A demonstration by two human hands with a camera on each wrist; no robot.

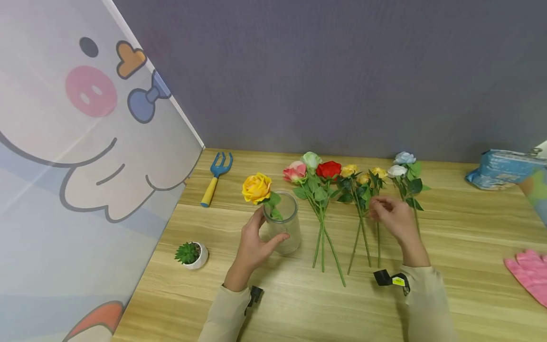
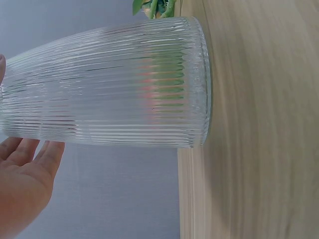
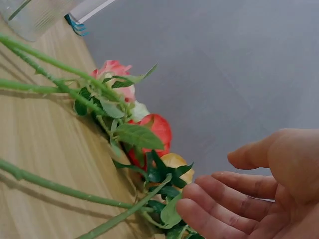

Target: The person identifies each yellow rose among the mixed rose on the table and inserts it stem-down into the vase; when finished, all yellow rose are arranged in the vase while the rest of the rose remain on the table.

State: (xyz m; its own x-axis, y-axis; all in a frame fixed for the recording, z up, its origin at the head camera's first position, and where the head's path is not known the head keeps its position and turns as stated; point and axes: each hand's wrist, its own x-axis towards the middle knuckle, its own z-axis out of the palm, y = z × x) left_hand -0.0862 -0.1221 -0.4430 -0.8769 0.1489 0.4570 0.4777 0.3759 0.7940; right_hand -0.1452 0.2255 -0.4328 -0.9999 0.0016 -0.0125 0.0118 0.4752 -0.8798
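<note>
A clear ribbed glass vase stands upright on the table, with one yellow rose leaning out over its rim. My left hand holds the vase near its top, thumb on one side and fingers on the other; the ribbed wall fills much of the left wrist view. Over the small yellow roses hovers my right hand, its fingers loosely bent and nothing between them. In the right wrist view its fingertips are right at the leaves beside a red rose.
Pink, pale green and red roses lie with crossed stems right of the vase. White and pale blue roses lie further right. A hand fork and potted succulent are left; a blue pouch and pink glove right.
</note>
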